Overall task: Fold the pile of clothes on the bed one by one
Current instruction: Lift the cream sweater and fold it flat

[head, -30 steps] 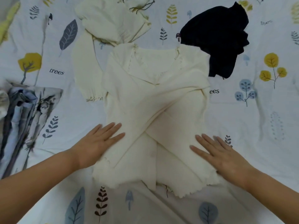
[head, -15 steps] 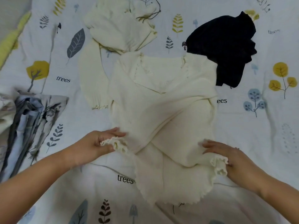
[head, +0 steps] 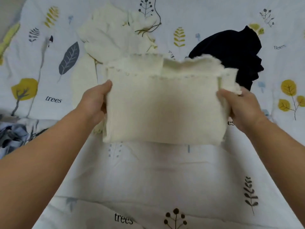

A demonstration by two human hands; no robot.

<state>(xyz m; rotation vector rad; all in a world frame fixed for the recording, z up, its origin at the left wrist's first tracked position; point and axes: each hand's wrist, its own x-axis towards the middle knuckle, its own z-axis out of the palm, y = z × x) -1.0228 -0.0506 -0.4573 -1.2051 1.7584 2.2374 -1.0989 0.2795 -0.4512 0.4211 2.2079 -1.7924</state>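
Observation:
A cream knit top lies folded in half in the middle of the bed, its scalloped hem turned up toward the far side. My left hand grips its left edge, thumb on top. At the right edge my right hand grips the frilly hem corner. A second cream garment lies crumpled beyond it at the far left. To the far right a dark navy garment is bunched up, partly hidden by the raised hem.
The bed sheet is white with leaf and tree prints and spreads out in front of me. A blue-grey patterned cloth lies at the left edge. A yellow-green strip shows at the far left.
Both hands went from lying flat on the top's lower part to gripping its hem corners. They carried the hem up and away, folding the top in half.

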